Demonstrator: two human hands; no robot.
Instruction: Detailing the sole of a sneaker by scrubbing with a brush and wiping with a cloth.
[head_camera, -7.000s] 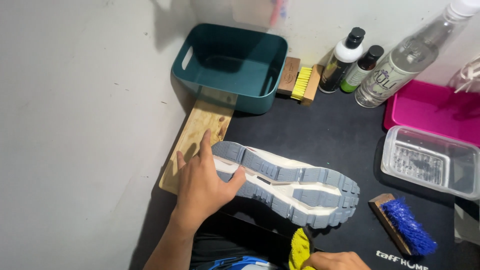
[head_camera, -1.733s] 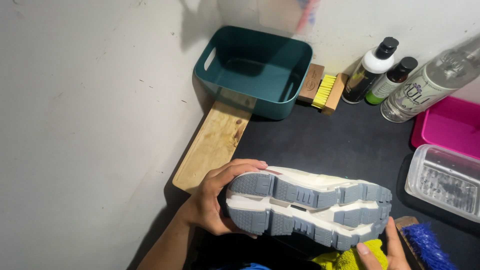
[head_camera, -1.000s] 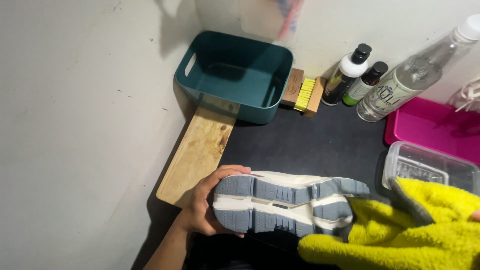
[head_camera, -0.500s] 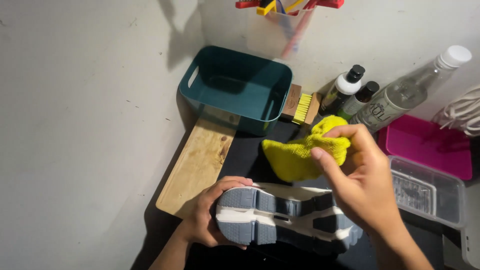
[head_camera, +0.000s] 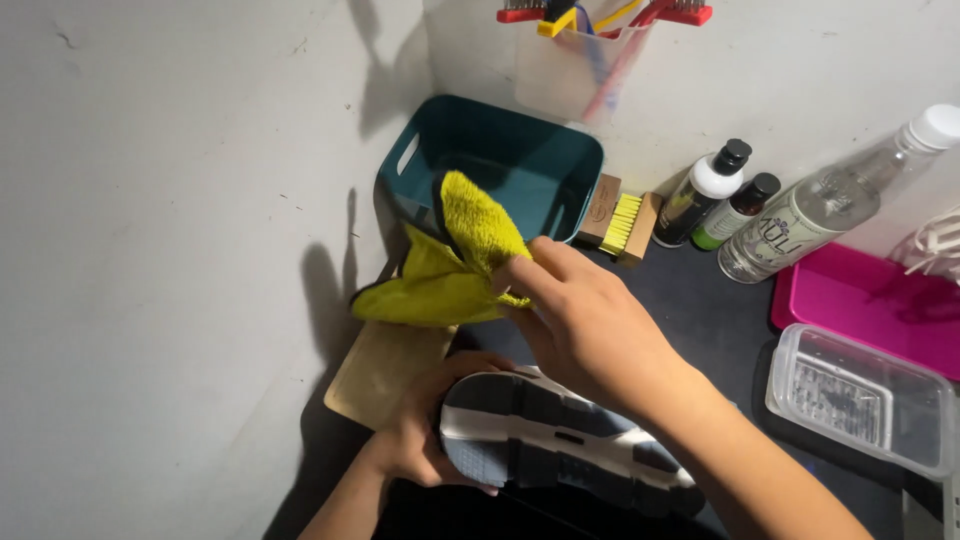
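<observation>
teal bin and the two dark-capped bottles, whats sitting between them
In the head view, a wooden brush with yellow bristles lies between the teal bin and the bottles, by the wall.

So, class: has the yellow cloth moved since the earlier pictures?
Yes. The yellow cloth, held in the right hand, has moved from beside the shoe up and left to the teal bin.
</observation>
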